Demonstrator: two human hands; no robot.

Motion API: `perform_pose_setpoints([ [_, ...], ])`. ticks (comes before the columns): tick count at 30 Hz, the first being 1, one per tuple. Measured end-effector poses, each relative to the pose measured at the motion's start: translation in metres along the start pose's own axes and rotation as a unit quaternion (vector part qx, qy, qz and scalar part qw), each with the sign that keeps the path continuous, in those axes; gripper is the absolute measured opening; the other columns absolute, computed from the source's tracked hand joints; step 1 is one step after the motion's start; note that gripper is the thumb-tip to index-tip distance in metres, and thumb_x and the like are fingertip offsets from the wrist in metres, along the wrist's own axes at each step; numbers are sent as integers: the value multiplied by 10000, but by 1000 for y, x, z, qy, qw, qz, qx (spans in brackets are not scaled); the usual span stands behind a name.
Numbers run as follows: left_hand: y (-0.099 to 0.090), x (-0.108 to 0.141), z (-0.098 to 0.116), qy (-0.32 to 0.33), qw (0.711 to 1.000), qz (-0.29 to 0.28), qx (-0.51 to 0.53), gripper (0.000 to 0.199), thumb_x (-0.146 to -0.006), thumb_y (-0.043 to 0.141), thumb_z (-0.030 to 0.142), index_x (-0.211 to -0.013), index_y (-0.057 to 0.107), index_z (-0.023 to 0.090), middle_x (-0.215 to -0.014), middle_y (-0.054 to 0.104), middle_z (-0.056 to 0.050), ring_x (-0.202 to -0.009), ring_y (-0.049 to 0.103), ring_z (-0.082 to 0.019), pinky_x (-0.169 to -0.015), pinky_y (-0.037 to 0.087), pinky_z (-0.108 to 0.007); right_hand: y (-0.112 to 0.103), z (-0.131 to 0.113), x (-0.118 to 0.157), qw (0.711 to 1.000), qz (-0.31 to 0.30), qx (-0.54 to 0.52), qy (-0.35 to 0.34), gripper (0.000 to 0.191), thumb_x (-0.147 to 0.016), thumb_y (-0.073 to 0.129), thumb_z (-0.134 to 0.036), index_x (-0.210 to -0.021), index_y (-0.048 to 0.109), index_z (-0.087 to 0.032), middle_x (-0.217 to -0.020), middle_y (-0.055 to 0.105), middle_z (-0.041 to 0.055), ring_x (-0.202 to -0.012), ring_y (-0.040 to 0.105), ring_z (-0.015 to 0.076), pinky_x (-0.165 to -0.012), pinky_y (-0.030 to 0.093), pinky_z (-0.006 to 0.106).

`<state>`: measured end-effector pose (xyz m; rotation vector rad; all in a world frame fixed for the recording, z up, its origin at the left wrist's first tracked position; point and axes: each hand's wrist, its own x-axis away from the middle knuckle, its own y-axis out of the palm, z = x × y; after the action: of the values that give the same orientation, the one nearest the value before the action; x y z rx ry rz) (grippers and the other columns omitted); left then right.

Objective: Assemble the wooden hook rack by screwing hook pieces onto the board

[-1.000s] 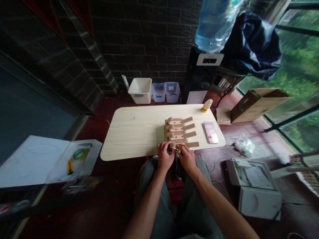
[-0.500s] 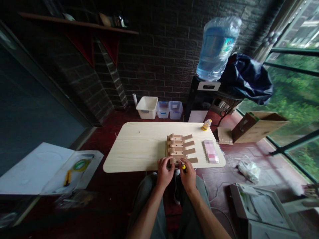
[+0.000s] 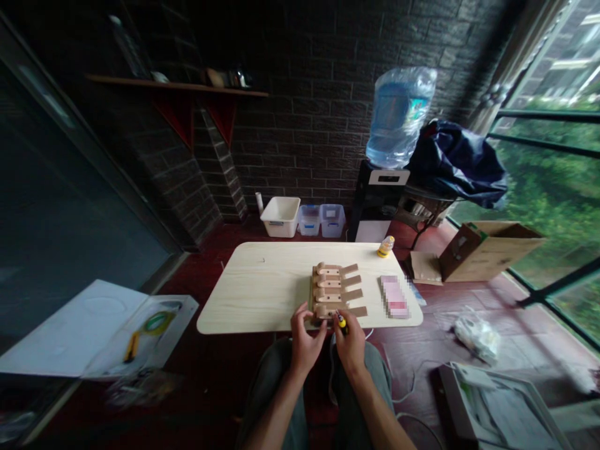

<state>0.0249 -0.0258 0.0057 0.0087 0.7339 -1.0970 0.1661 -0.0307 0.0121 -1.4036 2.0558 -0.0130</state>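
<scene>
A wooden assembly (image 3: pixel 328 291) sits near the front edge of the pale table, with several rounded pegs on its left and flat strips reaching out to the right. Dark dots show along its rows. My left hand (image 3: pixel 305 340) is at its near left corner, index finger and thumb spread apart with a gap between them; whether the tips touch the wood is unclear. In my right hand (image 3: pixel 351 345) is a yellow-and-black screwdriver (image 3: pixel 343 324). Its pale tip points at the nearest row of the assembly.
On the table (image 3: pixel 253 294) stand a yellow-capped bottle (image 3: pixel 385 247) and a pink pad or box (image 3: pixel 394 296), partly blurred. A white cord (image 3: pixel 369 334) shows by the front edge. Plastic bins (image 3: pixel 280 216), a water dispenser (image 3: pixel 380 200) and a cardboard box (image 3: pixel 490 250) stand beyond.
My left hand's fingers have spread and drawn back slightly from the near corner of the assembly. The screwdriver stays in my right hand at the nearest row. The whole view has shifted slightly.
</scene>
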Motion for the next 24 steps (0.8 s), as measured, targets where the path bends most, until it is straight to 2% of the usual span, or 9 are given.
perform_pose_setpoints([
  [2,-3,6,5,13,1000,-2,-24,180,-907,713,360,-1009,650,226,-1498,524,-149,-1379,546,-323,-1116,500,-536,-4,-3,0,1000,16,-2,9,282,-1008,555,-446,-1058,700,-210,-988,747,93,-910,688,229,-828,553,364],
  [4,-5,10,9,27,998,-13,-48,126,-906,716,343,-977,705,239,-1575,455,-125,-1439,489,-348,-1136,487,-561,-8,-5,0,999,29,-3,25,300,-1008,551,-469,-1012,696,-206,-934,733,80,-855,667,219,-792,535,348],
  [9,-1,9,16,68,993,-23,-92,252,-883,752,332,-1135,767,325,-1662,362,-35,-1534,355,-374,-1187,443,-602,-21,-8,0,997,42,-13,68,341,-1017,525,-500,-932,663,-200,-848,693,55,-769,616,197,-732,494,314],
  [12,5,9,18,79,992,-26,-98,309,-888,746,338,-1196,755,342,-1669,365,-19,-1538,352,-373,-1192,441,-605,-27,-9,-1,996,43,-16,79,351,-1017,519,-511,-916,649,-201,-830,683,51,-755,605,194,-723,486,308],
  [17,16,11,17,62,993,-33,-96,341,-919,707,370,-1255,730,323,-1690,332,-34,-1541,351,-364,-1210,414,-605,-32,-9,-2,996,40,-23,78,363,-1004,521,-533,-933,650,-201,-848,684,55,-769,608,199,-741,493,315],
  [21,25,11,13,46,993,-41,-99,339,-918,705,404,-1243,739,316,-1705,293,-39,-1543,343,-372,-1212,409,-603,-33,-9,-3,995,37,-37,87,367,-1000,523,-531,-951,662,-196,-848,689,55,-770,616,199,-744,498,318],
  [24,33,12,10,33,993,-33,-105,324,-918,702,421,-1216,755,306,-1687,323,-57,-1524,375,-374,-1202,426,-586,-34,-12,-3,994,37,-46,93,369,-996,526,-532,-943,673,-198,-849,695,55,-773,618,199,-743,498,317],
])
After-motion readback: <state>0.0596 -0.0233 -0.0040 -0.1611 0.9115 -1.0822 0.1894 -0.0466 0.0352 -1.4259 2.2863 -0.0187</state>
